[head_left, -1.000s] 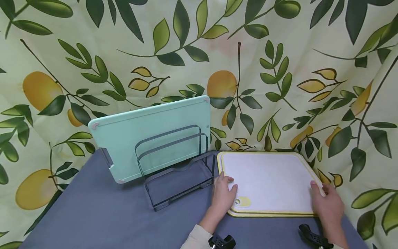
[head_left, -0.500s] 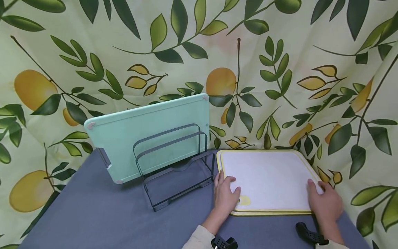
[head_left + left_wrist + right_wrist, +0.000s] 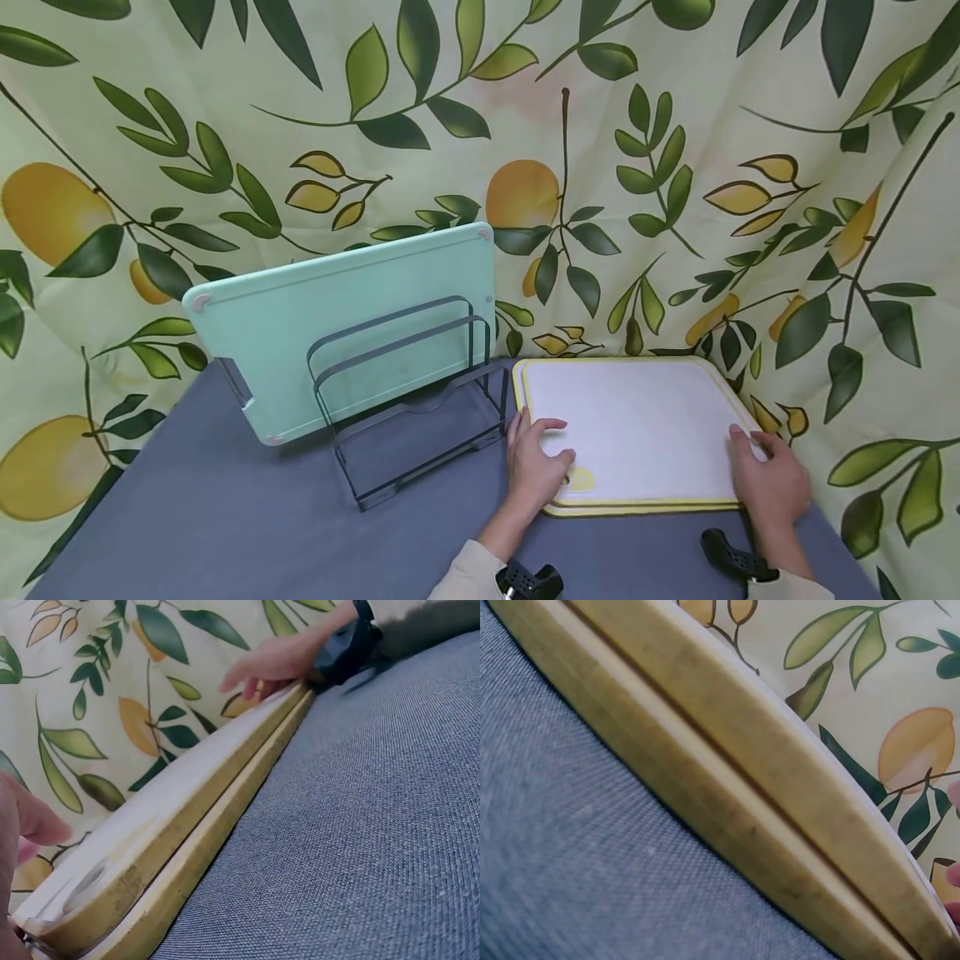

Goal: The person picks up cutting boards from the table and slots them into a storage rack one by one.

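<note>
Two white cutting boards with yellow edges lie stacked on the cloth at the right. The upper board (image 3: 630,425) has a yellow-ringed hole at its near left corner; the lower board (image 3: 212,840) shows as a second yellow band beneath. My left hand (image 3: 534,467) holds the left edge near that corner, thumb reaching over the top. At the opposite edge, my right hand (image 3: 772,477) grips the side, its thumb over the white face and fingers outside. In the right wrist view a thin dark gap runs between the yellow edges (image 3: 780,765).
A dark wire rack (image 3: 371,500) stands left of the boards, its right end close to my left hand. Upright in it leans a teal board (image 3: 375,308) with pinkish corners. Leaf-and-fruit patterned fabric (image 3: 450,75) hangs behind the blue-grey cloth (image 3: 225,500).
Both hands stay at the board edges; the left thumb has slid inward over the hole. The whole scene shifts slightly left as the head view turns.
</note>
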{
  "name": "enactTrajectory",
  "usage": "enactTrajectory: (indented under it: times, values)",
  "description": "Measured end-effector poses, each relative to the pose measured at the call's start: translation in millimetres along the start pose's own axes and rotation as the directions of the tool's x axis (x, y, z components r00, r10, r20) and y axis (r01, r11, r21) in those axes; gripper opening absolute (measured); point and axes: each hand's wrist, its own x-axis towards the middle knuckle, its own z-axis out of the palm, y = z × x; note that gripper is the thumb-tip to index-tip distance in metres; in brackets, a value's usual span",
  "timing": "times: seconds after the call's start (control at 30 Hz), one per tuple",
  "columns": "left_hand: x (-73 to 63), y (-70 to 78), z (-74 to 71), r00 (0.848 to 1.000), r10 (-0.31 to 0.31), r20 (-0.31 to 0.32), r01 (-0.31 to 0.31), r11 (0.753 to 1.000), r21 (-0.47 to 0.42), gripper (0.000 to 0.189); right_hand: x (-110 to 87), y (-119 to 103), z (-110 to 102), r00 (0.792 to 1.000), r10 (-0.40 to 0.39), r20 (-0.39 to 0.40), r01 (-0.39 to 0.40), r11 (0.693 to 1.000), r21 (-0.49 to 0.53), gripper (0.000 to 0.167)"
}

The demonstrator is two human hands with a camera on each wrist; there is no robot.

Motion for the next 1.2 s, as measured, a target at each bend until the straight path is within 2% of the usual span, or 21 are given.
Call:
enactTrajectory:
  times: [0.13,0.27,0.37,0.57,0.67,0.8,1.03,1.2]
  values:
    - [0.4,3.2,1.6,1.000,0.002,-0.017,-0.004,0.995,-0.097,0.037,0.6,1.8,-2.6,1.000,0.019,-0.003,-0.019,1.000,0.018,0.071]
    - [-1.1,6.4,5.0,0.997,0.020,-0.076,-0.034,0.980,-0.195,0.043,-2.0,3.9,-3.2,1.000,0.009,-0.012,-0.009,1.000,0.016,0.069]
    - [-2.9,7.6,8.5,0.992,0.022,-0.121,-0.050,0.973,-0.226,0.044,-3.3,4.2,-1.4,1.000,-0.001,-0.019,0.002,1.000,0.019,0.068]
    - [-1.5,8.0,13.4,0.981,-0.020,-0.194,-0.041,0.951,-0.306,0.043,-2.4,2.9,1.0,1.000,0.001,-0.008,0.000,0.999,0.038,0.069]
    - [2.0,8.1,13.9,0.978,-0.047,-0.202,-0.024,0.941,-0.338,0.045,-1.0,1.2,0.5,1.000,0.006,-0.007,-0.006,0.999,0.037,0.070]
    - [5.7,8.2,14.1,0.977,-0.066,-0.204,-0.001,0.949,-0.314,0.054,-1.9,-0.3,0.5,1.000,0.007,-0.013,-0.007,0.999,0.033,0.069]
    - [10.3,3.9,15.1,0.968,-0.019,-0.251,-0.024,0.985,-0.170,0.055,-5.0,-1.2,-0.6,1.000,0.005,-0.012,-0.005,0.999,0.042,0.067]
    - [12.6,-0.1,13.4,0.976,-0.026,-0.216,0.008,0.996,-0.087,0.061,-4.3,-1.4,1.0,1.000,0.010,-0.013,-0.009,0.999,0.042,0.066]
